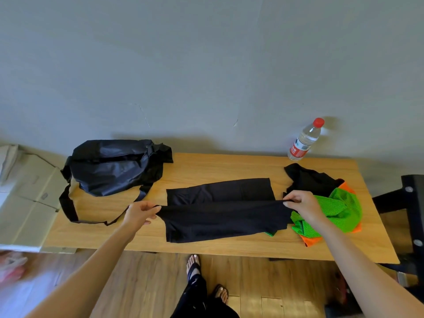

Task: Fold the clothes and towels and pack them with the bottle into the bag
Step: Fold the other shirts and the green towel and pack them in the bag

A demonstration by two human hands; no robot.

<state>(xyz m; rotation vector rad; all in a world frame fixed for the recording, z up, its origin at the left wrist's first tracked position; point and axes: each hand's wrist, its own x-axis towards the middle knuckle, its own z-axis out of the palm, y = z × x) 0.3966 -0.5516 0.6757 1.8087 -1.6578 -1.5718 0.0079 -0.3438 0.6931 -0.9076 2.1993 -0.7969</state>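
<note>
Folding step: left hand [140, 213] and right hand [300, 204] each pinch the raised edge of the black garment [220, 216] at frame centre. Next, judged: lay the edge across evenly.

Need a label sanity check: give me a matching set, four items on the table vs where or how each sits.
Items:
1. bag
2. bottle
3. black garment
4. green mesh cloth

States:
A. upright, far right corner
B. crumpled, right end
C. far left, strap trailing
D. pinched by both hands, left hand and right hand

Pairs: 1-C, 2-A, 3-D, 4-B
</note>
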